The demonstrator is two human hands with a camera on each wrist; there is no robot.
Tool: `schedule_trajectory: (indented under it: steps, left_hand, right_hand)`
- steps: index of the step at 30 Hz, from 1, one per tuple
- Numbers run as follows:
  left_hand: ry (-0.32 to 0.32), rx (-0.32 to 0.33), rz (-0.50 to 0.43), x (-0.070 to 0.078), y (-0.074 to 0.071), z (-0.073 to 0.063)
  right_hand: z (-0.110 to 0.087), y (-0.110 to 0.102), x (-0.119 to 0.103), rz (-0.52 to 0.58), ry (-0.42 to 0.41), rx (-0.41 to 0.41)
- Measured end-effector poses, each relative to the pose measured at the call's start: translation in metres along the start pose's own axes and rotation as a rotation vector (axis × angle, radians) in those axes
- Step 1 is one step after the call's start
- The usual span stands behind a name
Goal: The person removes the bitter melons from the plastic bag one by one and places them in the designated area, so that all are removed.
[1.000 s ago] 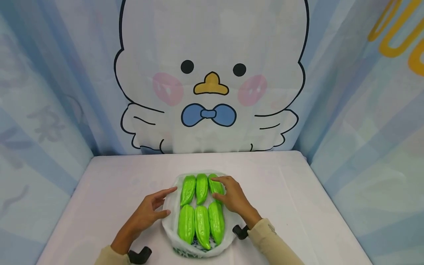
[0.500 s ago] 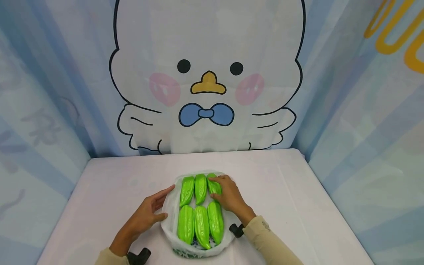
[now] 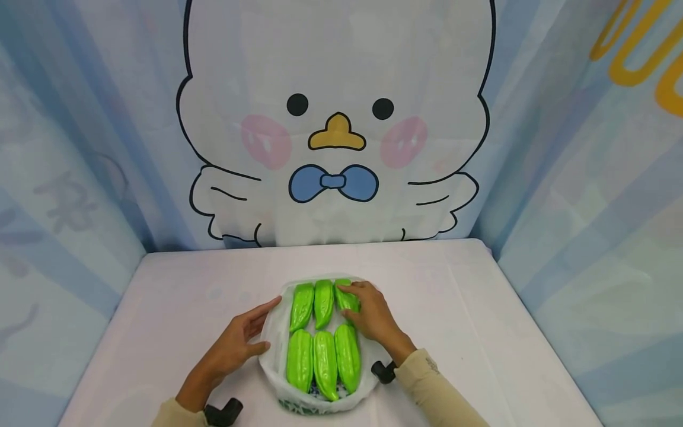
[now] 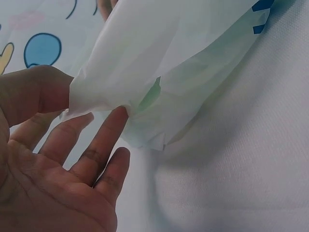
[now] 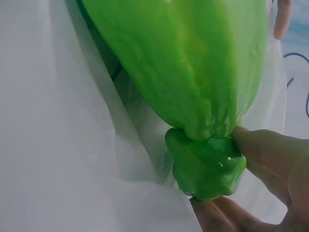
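A white plastic bag point(image 3: 274, 332) is spread low on the table, its mouth wide open. Inside lie several glossy green peppers point(image 3: 300, 362), in a back row and a front row. My right hand point(image 3: 373, 314) reaches over the bag's right side and pinches the back-right pepper point(image 5: 207, 171) between thumb and fingers. A larger-looking pepper point(image 5: 183, 58) fills the foreground in the right wrist view. At the bag's left edge my left hand point(image 3: 235, 344) has thumb and fingers spread, touching the plastic. In the left wrist view one fingertip point(image 4: 120, 113) meets the bag's lower edge.
The white-covered table point(image 3: 453, 320) extends around the bag on all sides. Behind it hangs a curtain point(image 3: 336, 225) with a cartoon bird, and more curtains close off both sides. A black wrist camera point(image 3: 224, 412) shows below the left hand.
My right thumb and fingers have closed in on the back-right pepper. The left hand has hardly moved, and the peppers keep their rows.
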State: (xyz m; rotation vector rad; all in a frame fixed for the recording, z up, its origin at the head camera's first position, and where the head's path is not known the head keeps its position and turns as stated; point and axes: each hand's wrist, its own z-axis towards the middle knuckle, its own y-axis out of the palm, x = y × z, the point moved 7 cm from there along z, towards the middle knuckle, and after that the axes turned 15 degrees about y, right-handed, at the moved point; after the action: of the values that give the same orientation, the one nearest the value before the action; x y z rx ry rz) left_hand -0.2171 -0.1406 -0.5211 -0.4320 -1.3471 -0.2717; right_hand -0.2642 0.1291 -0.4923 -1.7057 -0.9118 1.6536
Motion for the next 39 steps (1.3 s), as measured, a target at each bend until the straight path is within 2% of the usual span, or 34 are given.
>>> schedule_trajectory:
  steps: [12, 29, 39]
  left_hand:
    - [-0.004, -0.003, -0.001, -0.001, 0.002, 0.005]
    - [-0.001, -0.005, 0.02, 0.001, 0.002, 0.002]
    - [-0.01, 0.003, 0.037, 0.0, 0.0, 0.0]
  right_hand:
    - [-0.006, -0.014, 0.003, 0.044, 0.001, 0.021]
    - [-0.02, -0.027, 0.005, 0.185, 0.024, -0.053]
    - [-0.028, -0.042, 0.002, 0.243, 0.012, -0.035]
